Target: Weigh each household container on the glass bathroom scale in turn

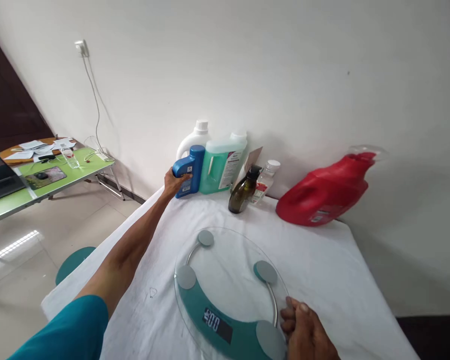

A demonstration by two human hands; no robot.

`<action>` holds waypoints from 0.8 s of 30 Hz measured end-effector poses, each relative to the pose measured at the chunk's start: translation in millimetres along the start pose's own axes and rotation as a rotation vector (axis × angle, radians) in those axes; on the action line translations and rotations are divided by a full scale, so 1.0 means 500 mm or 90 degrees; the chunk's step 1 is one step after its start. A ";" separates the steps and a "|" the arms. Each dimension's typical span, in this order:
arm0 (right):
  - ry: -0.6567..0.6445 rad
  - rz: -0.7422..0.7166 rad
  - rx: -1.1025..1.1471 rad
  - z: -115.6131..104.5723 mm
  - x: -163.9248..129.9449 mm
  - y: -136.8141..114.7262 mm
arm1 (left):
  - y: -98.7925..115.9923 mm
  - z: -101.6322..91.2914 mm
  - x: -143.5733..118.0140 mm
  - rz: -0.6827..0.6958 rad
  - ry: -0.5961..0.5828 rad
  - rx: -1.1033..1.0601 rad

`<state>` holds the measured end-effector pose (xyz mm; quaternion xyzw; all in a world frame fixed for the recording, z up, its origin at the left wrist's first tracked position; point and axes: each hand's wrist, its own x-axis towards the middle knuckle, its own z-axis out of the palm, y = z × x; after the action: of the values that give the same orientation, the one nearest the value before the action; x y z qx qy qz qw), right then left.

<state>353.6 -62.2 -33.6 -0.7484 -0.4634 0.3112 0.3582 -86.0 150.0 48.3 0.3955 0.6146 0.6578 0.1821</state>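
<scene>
My left hand (174, 181) reaches far across the white-covered table (322, 270) and grips a blue bottle (189, 170) standing at the back by the wall. My right hand (305, 332) rests at the near right rim of a round glass scale (228, 285), fingers touching its edge; the scale's display shows digits. Behind the blue bottle stand a white jug (195, 140) and a green liquid jug (223, 162). A dark brown pump bottle (243, 192) and a small clear bottle (265, 180) stand to their right. A red jug (328, 192) lies tilted on its side.
A green folding table (41, 187) at the left holds a laptop (0, 175), papers and a glass. A cable hangs from a wall socket (81, 47). A teal stool (75, 262) stands on the tiled floor beside the table's left edge.
</scene>
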 end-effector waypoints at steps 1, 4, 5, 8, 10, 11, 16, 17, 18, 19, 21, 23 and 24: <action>0.023 -0.010 0.010 0.004 -0.010 -0.009 | -0.003 0.001 0.002 0.007 -0.001 -0.011; 0.058 -0.023 0.043 0.015 -0.036 -0.038 | -0.006 0.004 -0.001 0.014 0.046 -0.033; 0.058 -0.029 0.054 0.017 -0.042 -0.046 | -0.004 0.002 -0.006 0.008 0.067 -0.048; 0.057 -0.055 0.082 0.019 -0.050 -0.060 | 0.014 -0.021 -0.029 -0.016 0.115 -0.096; 0.062 -0.077 0.095 0.020 -0.050 -0.064 | 0.039 -0.051 -0.053 -0.011 0.119 -0.126; 0.065 -0.089 0.098 0.021 -0.049 -0.066 | 0.056 -0.069 -0.068 -0.004 0.112 -0.139; 0.065 -0.120 0.093 0.025 -0.043 -0.067 | 0.162 -0.144 -0.173 0.013 0.008 -0.198; 0.064 -0.122 0.091 0.026 -0.043 -0.067 | 0.182 -0.149 -0.199 0.012 -0.023 -0.203; 0.063 -0.125 0.091 0.026 -0.042 -0.066 | 0.199 -0.151 -0.225 0.008 -0.057 -0.207; 0.063 -0.130 0.093 0.027 -0.042 -0.066 | 0.214 -0.149 -0.252 0.003 -0.089 -0.211; 0.061 -0.146 0.102 0.028 -0.043 -0.065 | 0.236 -0.137 -0.304 -0.011 -0.152 -0.218; 0.058 -0.160 0.112 0.029 -0.043 -0.065 | 0.247 -0.118 -0.353 -0.025 -0.206 -0.224; 0.058 -0.163 0.114 0.029 -0.044 -0.065 | 0.249 -0.108 -0.376 -0.032 -0.230 -0.226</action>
<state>318.3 -68.4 -11.7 -0.6620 -0.5083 0.2687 0.4809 21.4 -44.3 114.8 0.4531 0.4569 0.6690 0.3720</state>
